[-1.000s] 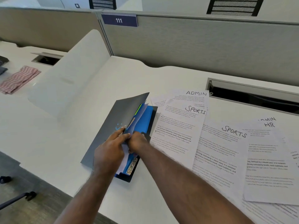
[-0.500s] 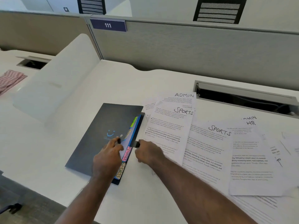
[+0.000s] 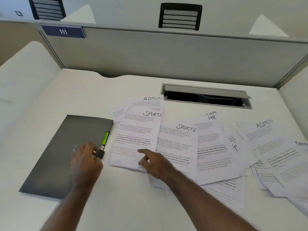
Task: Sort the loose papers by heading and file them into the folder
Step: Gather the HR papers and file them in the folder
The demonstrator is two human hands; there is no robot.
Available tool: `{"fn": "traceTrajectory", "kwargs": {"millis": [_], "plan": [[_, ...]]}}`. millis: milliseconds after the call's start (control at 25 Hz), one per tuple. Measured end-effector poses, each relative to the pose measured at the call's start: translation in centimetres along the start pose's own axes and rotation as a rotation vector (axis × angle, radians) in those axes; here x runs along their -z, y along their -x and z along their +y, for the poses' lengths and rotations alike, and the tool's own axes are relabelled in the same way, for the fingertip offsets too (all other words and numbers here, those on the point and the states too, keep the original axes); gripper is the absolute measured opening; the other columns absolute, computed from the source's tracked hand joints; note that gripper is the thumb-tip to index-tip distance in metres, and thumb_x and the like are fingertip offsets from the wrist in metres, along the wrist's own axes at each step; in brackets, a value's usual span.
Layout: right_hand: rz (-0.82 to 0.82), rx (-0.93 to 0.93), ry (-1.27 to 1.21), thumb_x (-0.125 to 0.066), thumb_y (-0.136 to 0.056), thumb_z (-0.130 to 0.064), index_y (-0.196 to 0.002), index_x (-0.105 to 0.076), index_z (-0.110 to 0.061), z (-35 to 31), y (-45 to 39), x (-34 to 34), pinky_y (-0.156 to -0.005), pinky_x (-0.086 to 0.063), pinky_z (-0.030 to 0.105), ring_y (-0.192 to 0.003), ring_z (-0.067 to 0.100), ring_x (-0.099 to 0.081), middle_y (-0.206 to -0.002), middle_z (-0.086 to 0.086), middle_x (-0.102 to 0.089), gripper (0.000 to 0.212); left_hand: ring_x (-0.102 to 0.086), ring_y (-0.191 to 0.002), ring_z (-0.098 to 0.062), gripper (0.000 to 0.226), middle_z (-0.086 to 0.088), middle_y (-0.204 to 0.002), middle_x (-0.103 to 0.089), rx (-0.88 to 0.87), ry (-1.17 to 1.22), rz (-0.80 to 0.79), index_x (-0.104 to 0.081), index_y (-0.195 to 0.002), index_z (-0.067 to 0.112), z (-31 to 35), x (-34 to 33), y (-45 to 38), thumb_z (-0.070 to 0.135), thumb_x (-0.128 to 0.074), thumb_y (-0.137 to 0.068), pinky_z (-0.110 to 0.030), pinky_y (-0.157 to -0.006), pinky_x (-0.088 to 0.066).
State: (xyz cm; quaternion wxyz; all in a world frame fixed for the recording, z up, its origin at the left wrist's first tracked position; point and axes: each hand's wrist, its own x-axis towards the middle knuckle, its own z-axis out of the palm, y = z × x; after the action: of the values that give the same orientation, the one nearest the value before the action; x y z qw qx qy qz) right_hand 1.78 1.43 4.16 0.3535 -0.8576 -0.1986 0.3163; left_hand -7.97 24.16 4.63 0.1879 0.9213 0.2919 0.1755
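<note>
A dark grey folder (image 3: 63, 152) lies closed on the white desk, with coloured tabs (image 3: 105, 139) showing at its right edge. My left hand (image 3: 85, 162) rests on the cover and its fingers pinch the black clasp (image 3: 100, 154) at that edge. To the right, loose papers are spread out and overlap. The nearest sheet is headed SPORTS (image 3: 133, 139). My right hand (image 3: 153, 161) lies on its lower part with the index finger stretched out. Other sheets are headed ADMIN (image 3: 150, 100), SPORTS (image 3: 176, 140), HR (image 3: 211, 144) and ADMIN (image 3: 270, 139).
An open cable slot (image 3: 206, 97) is set in the desk behind the papers. A grey partition (image 3: 166, 52) with a sign reading 111 (image 3: 63, 32) runs along the back. A white divider (image 3: 25, 67) stands at the left.
The folder cover has come down from half open to flat. My right hand has left the folder edge and moved right onto the SPORTS sheet. My left hand stays at the clasp.
</note>
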Motion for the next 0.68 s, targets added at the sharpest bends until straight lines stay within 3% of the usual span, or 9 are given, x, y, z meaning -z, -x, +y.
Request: {"fn": "traceTrajectory", "kwargs": {"millis": [120, 200, 320, 440, 520, 680], "plan": [[0.260, -0.073, -0.067, -0.049, -0.094, -0.025, -0.122, -0.061, -0.037, 5.5, 2.9, 3.3, -0.090, -0.051, 0.030, -0.096, 0.006, -0.064, -0.109, -0.016, -0.071, 0.033, -0.063, -0.089, -0.034, 0.037, -0.007, -0.104, -0.066, -0.237, -0.013, -0.054, -0.064, -0.093, 0.014, 4.8, -2.4, 0.7, 0.001, -0.048, -0.061, -0.043, -0.078, -0.045], [0.457, -0.123, -0.082, -0.054, -0.092, -0.015, -0.118, -0.065, -0.031, 9.5, 5.1, 5.4, -0.095, -0.049, 0.033, -0.104, 0.012, -0.063, -0.116, -0.011, -0.068, 0.032, -0.064, -0.106, -0.032, 0.036, -0.007, -0.116, -0.067, -0.361, 0.016, -0.198, -0.067, -0.100, 0.015, 7.5, -4.7, 2.1, -0.003, -0.062, -0.069, -0.045, -0.090, -0.049], [0.667, -0.301, 0.059, -0.058, -0.090, -0.014, -0.123, -0.062, -0.027, 15.1, 8.4, 8.8, -0.102, -0.044, 0.043, -0.119, 0.024, -0.054, -0.129, -0.001, -0.061, 0.035, -0.039, -0.143, -0.027, 0.050, -0.002, -0.150, -0.048, -0.492, 0.003, -0.536, -0.059, -0.129, 0.023, 10.9, -8.1, 5.4, 0.028, -0.073, -0.081, -0.048, -0.114, -0.035], [0.647, -0.534, 0.226, -0.057, -0.093, -0.033, -0.141, -0.045, -0.025, 18.9, 10.7, 11.7, -0.110, -0.035, 0.048, -0.138, 0.027, -0.037, -0.151, 0.003, -0.042, 0.050, 0.005, -0.154, -0.021, 0.093, 0.007, -0.166, 0.002, -0.636, -0.187, -0.838, -0.020, -0.155, 0.033, 13.3, -11.1, 8.7, 0.066, -0.060, -0.078, -0.046, -0.124, -0.002], [0.552, -0.604, 0.298, -0.053, -0.093, -0.046, -0.150, -0.031, -0.022, 20.4, 11.6, 12.9, -0.112, -0.031, 0.049, -0.146, 0.027, -0.026, -0.159, 0.005, -0.030, 0.066, 0.021, -0.150, -0.024, 0.110, 0.005, -0.162, 0.024, -0.680, -0.278, -0.929, 0.001, -0.157, 0.035, 14.5, -12.1, 10.3, 0.072, -0.061, -0.073, -0.048, -0.122, 0.007], [0.507, -0.631, 0.455, -0.053, -0.090, -0.055, -0.152, -0.023, -0.020, 21.2, 11.6, 13.6, -0.103, -0.039, 0.047, -0.134, 0.026, -0.040, -0.150, 0.004, -0.039, 0.077, 0.018, -0.151, -0.028, 0.103, 0.001, -0.163, 0.024, -0.630, -0.302, -0.927, -0.001, -0.158, 0.033, 15.9, -12.6, 11.6, 0.060, -0.064, -0.082, -0.049, -0.122, 0.000]]}}
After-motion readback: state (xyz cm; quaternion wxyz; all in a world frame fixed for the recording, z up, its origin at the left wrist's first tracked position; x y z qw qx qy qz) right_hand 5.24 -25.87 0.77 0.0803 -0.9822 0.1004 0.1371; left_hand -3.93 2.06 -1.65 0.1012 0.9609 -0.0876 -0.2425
